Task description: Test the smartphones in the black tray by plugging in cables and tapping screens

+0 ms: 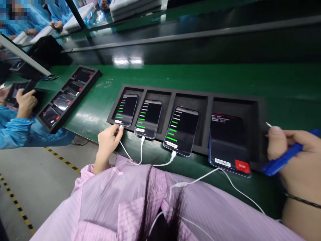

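The left hand [109, 138] pinches a white cable plug [120, 127] at the leftmost smartphone [126, 108]. The phone's lower end lies on the near rim of the black tray [261, 115], probably for easy access. The right hand [292, 149] pinches a metal-tipped piece [268, 125], a blue pen [284, 159] tucked across it.

The phones [182, 130] have smooth, glossy glass faces; the black tray [262, 113] looks like matt foam. The white cables [181, 184] wear smooth plastic sheathing, and the plug tip [268, 125] is shiny metal. The blue pen [283, 161] is glossy plastic, the green desk [200, 75] smooth and reflective, the pink smock [105, 201] matt cloth.
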